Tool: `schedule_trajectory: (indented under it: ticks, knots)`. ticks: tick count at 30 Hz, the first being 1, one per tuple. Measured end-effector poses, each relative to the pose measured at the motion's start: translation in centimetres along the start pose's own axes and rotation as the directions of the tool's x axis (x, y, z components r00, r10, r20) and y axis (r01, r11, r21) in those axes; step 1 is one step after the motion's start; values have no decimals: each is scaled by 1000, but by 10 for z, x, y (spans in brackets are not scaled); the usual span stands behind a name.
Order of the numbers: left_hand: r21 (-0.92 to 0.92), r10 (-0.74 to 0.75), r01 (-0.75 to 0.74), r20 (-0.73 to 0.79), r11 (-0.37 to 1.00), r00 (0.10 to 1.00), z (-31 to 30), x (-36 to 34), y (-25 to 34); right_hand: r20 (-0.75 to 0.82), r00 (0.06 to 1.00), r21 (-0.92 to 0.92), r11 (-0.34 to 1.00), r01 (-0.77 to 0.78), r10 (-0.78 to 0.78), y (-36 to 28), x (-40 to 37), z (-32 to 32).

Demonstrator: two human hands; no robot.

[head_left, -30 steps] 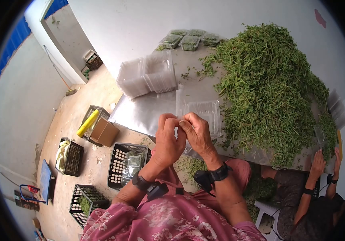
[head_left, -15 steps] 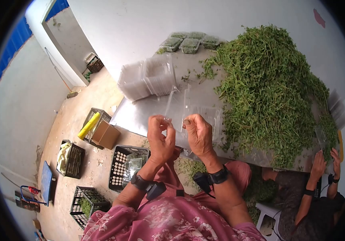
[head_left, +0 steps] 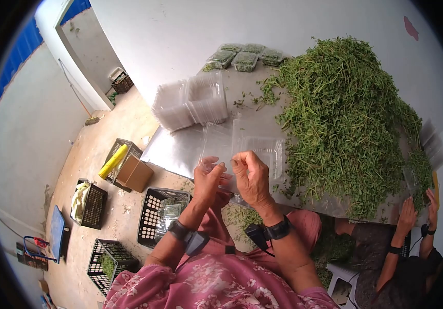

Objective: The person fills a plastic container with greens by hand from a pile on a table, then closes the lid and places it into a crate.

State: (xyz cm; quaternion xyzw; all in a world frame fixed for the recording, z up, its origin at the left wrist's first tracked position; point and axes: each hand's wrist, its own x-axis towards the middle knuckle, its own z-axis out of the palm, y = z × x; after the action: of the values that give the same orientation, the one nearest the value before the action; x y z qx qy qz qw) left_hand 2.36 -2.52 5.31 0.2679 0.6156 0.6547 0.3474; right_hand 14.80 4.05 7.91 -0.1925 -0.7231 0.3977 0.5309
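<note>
A clear plastic clamshell box (head_left: 262,147) lies opened out at the table's near edge, its tray half to the right and its flat lid to the left. My left hand (head_left: 208,180) is at the lid's near edge, thumb on top and fingers partly seen through the plastic. My right hand (head_left: 254,180) pinches the near edge around the middle of the box, thumb against forefinger. Just beyond stands a nested stack of clear clamshell boxes (head_left: 188,100). A large heap of green leafy stems (head_left: 345,123) rises to the right of the box.
Filled boxes (head_left: 244,61) sit at the table's back. Below left, a black crate (head_left: 152,208) holds packed boxes; more crates, a cardboard carton (head_left: 135,172) and a blue trolley (head_left: 57,234) stand on the floor. At right, a co-worker's hands (head_left: 407,216) are beside the heap.
The raised lid has come down flatter toward the left. My left hand has shifted from a pinch to thumb over the lid, fingers more spread. My right hand has moved slightly left.
</note>
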Motion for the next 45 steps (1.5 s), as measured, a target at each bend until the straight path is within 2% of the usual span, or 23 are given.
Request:
schedule_trajectory:
  ticks: [1, 4, 7, 10, 13, 15, 21, 24, 25, 29, 36, 41, 45]
  knots:
    - [-13, -6, 6, 6, 1000, 1000, 0, -1, 1, -2, 1000, -7, 1000, 7, -7, 0, -1, 2]
    - [-48, 58, -57, 24, 997, 998, 1, -3, -2, 38, 985, -209, 962, 175, -170, 4, -3, 8]
    - [27, 219, -221, 58, 975, 974, -1, 1, -8, 73, 974, -307, 924, 228, -216, 5, -7, 16]
    - [185, 308, -306, 20, 934, 951, -6, 5, -15, 87, 975, -356, 907, 223, -205, 2, -8, 16]
    - [27, 185, -184, -40, 983, 982, 0, -4, 2, 92, 981, -407, 893, 193, -170, -3, -7, 13]
    - [-12, 140, -141, -56, 990, 989, 1, -7, 10, 106, 982, -473, 861, 186, -154, -1, -7, 12]
    - [-19, 97, -99, -74, 995, 993, -4, -2, 8, 103, 994, -405, 912, 71, -32, 19, -10, 10]
    - [-52, 4, -10, -103, 999, 995, -11, -2, 10, 33, 996, -183, 980, -78, 85, 15, -2, 0]
    - [-70, -37, 29, -114, 997, 993, -13, -1, 12, 53, 991, -200, 973, -113, 126, 11, 1, -6]
    - [-50, -58, 52, -113, 997, 992, -19, 4, 11, -21, 970, -64, 968, -241, 240, 12, 4, -9]
    - [-67, -57, 49, -139, 997, 989, -31, 16, -8, -159, 969, 117, 978, -172, 189, 10, 13, -25]
    - [-92, -48, 30, -207, 995, 977, -50, 21, -8, -245, 966, 142, 989, -45, 79, -4, 15, -42]
    - [-40, -64, 56, -252, 998, 966, -76, 24, -6, -298, 952, 58, 994, 93, -72, -6, 16, -47]
